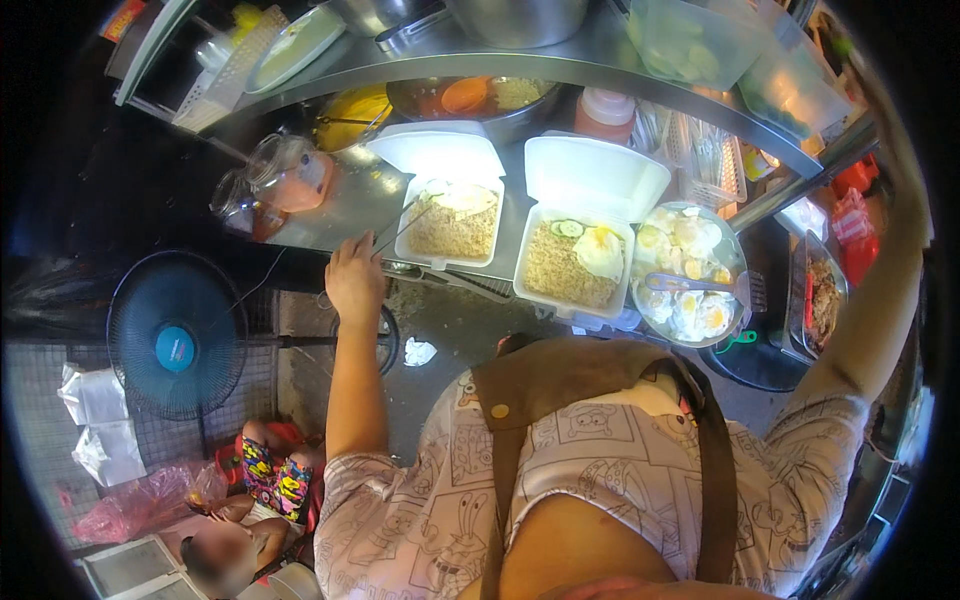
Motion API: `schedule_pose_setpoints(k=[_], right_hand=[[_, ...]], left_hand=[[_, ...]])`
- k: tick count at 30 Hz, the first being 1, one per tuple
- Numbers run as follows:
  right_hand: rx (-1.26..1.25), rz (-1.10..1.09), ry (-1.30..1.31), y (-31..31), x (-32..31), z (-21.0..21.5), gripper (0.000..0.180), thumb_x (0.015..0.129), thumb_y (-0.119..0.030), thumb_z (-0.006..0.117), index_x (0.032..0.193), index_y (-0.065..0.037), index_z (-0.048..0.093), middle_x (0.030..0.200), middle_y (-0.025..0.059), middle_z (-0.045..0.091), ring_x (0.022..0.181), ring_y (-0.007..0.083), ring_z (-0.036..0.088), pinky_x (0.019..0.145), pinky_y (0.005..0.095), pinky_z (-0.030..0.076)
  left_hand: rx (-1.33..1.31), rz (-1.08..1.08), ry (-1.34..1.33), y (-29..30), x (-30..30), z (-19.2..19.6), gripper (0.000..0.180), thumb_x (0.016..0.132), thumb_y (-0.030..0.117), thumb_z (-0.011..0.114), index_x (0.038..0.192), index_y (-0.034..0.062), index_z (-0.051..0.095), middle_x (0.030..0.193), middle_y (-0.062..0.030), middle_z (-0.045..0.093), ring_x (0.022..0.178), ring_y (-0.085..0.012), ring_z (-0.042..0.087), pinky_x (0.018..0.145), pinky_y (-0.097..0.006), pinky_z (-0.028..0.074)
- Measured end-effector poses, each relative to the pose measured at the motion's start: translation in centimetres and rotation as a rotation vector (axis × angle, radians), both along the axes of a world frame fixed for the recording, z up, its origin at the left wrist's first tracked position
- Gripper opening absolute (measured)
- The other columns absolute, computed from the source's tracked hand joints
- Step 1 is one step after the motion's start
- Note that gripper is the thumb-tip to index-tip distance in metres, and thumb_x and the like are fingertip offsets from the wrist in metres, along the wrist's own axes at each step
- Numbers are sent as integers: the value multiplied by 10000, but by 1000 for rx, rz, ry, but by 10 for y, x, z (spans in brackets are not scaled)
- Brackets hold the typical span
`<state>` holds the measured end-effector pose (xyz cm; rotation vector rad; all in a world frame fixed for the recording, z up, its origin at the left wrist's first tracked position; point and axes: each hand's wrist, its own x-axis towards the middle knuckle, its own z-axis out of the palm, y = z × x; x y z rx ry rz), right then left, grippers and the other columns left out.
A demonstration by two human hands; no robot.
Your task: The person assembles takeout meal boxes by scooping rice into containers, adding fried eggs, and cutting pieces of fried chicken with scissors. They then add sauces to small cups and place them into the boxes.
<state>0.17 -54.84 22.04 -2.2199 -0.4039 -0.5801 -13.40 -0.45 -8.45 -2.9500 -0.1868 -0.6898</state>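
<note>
Working at the metal desk (345, 222), beneath a steel shelf (600, 72), the person has two containers in front. The left box (445, 150) and the right box (597, 180), both white and open, stand apart at the desk's front edge, lids raised toward the back. A round plate (733, 240) of fried eggs sits just beside the right box. Each box contains a bed of rice (455, 232); in the right one, an egg (600, 252) and cucumber slices (567, 229) lie on top. The left one carries white and pale green pieces on the lid side.

Step in hand, as judged: arranging the topping in the left box with a thin, dark utensil (395, 228). For good results, bring the tips over the left wall at a low angle, press lightly, and avoid digging into the rice. Do not bear on the rim; a light box would probably slide or tip.

Left hand (355, 280): fingers closed around the utensil, back of the hand uppermost, outside the box. The tips are over the food; contact cannot be confirmed. The utensil appears two-pronged, possibly tongs.

Right hand (870, 80): extended to the far right of the view; finger opening and any contents cannot be determined.
</note>
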Motion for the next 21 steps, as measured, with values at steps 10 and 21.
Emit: schedule_pose_setpoints(k=[10, 21], right_hand=[[313, 343, 629, 85, -56, -165, 169, 876, -92, 654, 1040, -53, 650, 912, 30, 643, 769, 91, 584, 604, 222, 463], [-255, 347, 353, 207, -12, -358, 136, 774, -88, 664, 909, -72, 657, 904, 151, 601, 901, 356, 603, 798, 429, 481]], left_hand=[[38, -315, -28, -5, 30, -7, 284, 765, 126, 658, 1047, 133, 687, 934, -11, 645, 857, -220, 612, 748, -358, 485], [-45, -277, -7, -7, 10, 6, 346, 739, 138, 705, 1083, 108, 683, 939, -32, 629, 847, -246, 602, 723, -371, 476]])
